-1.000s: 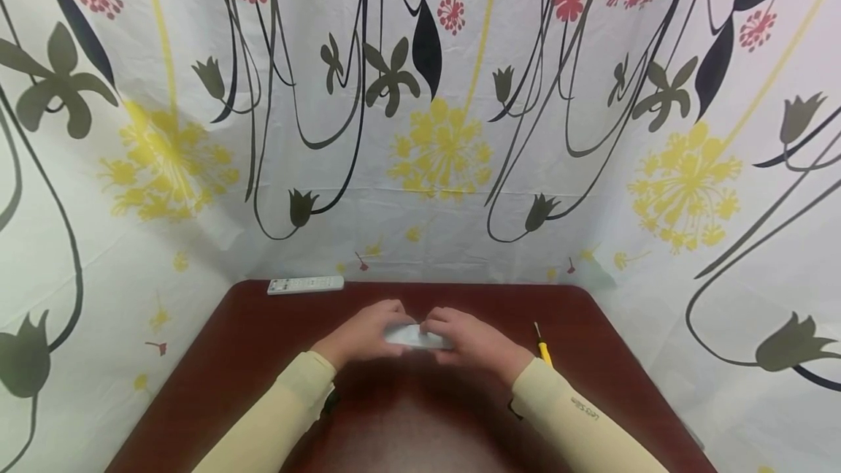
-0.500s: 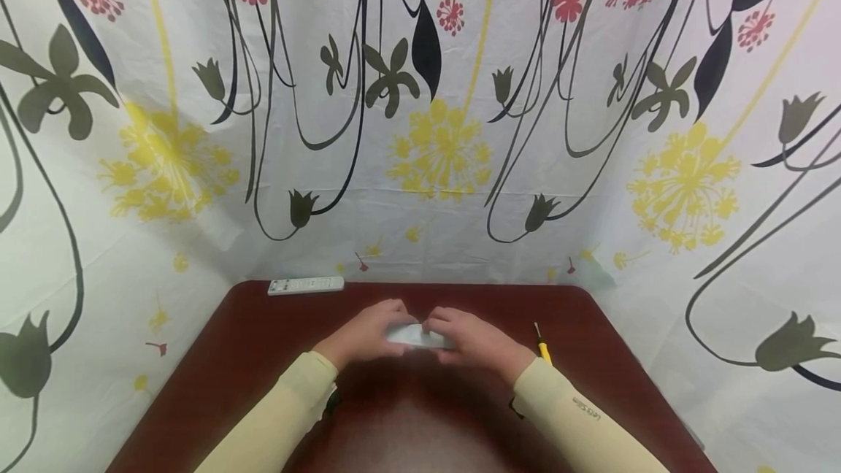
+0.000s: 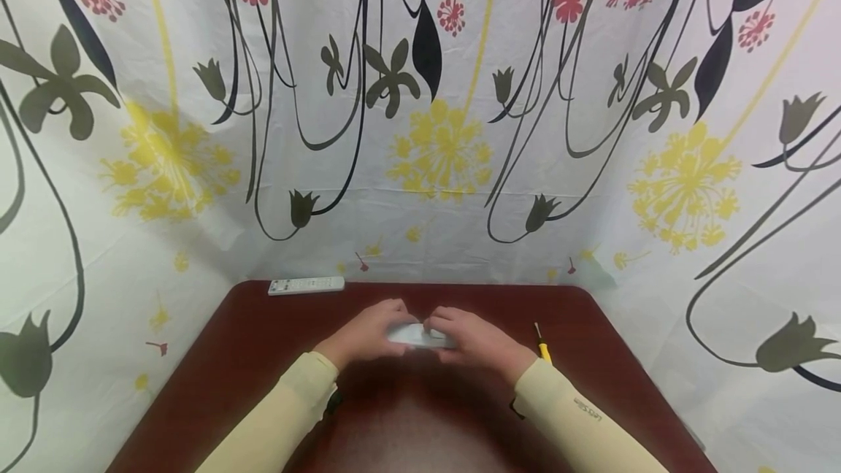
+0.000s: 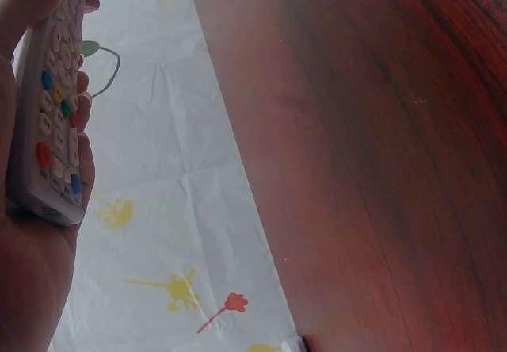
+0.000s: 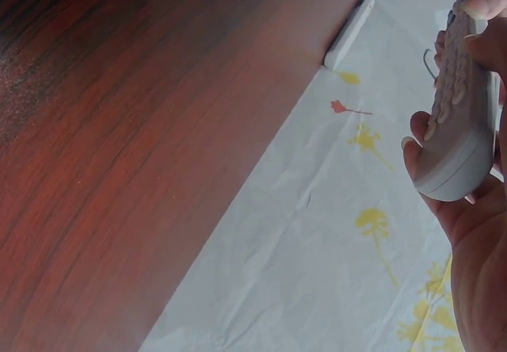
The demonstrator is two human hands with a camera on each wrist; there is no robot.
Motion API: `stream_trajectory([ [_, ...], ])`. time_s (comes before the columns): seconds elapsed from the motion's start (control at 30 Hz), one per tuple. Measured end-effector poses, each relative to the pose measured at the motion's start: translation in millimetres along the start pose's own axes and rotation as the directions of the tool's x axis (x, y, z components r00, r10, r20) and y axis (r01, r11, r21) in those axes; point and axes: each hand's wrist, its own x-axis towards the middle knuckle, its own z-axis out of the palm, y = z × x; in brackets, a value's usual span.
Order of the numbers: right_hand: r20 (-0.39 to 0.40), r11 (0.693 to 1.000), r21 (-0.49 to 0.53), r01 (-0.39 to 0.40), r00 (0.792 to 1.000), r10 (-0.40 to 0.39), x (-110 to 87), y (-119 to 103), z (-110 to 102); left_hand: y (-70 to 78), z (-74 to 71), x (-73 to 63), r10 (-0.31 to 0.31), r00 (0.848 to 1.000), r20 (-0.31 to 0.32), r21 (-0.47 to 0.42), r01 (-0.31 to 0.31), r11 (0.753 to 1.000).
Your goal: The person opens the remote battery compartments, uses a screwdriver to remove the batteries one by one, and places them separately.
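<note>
Head view: over last second hardly any change; white remote control (image 3: 410,336) sits above dark red table (image 3: 407,422), between left hand (image 3: 364,334) and right hand (image 3: 476,338), so two-handed hold appears to go on. Screwdriver (image 3: 542,347) lies untouched beside right forearm.

Left wrist view: left hand grips remote control, thumb over keypad (image 4: 57,102), fingers wrapped round far side.

Right wrist view: right hand curls round opposite end, fingertips along edge; cannot tell if any key is pressed.

Left grip (image 3: 368,332), right grip (image 3: 474,338) — both hold one pale bar (image 3: 412,336).
</note>
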Motion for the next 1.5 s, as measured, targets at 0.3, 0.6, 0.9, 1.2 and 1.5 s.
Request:
stream_trajectory([
  [0.3,-0.004,1.000,0.018,-0.026,1.000,0.026,-0.4,-1.7,-0.9,-2.3,1.0,-1.1,-0.011,1.000,-0.011,-0.010,0.011,1.000],
  [0.6,-0.104,0.987,0.146,-0.067,0.991,0.083,-4.2,6.5,8.7,-1.9,-0.7,-2.1,0.001,0.999,-0.043,-0.013,-0.002,1.000],
  [0.9,-0.195,0.987,0.137,-0.078,0.975,0.104,-3.5,5.5,6.4,-4.4,-1.9,-0.3,-0.022,0.999,-0.048,-0.001,0.022,1.000],
  [1.2,-0.175,0.990,0.111,-0.083,0.979,0.102,-0.9,3.6,2.9,-5.4,-0.4,0.5,-0.008,0.999,-0.040,0.020,0.009,1.000],
  [1.5,-0.186,0.991,0.112,-0.069,0.979,0.089,1.0,1.9,2.9,-4.1,1.5,-0.3,-0.030,0.999,-0.034,0.022,0.031,0.999],
])
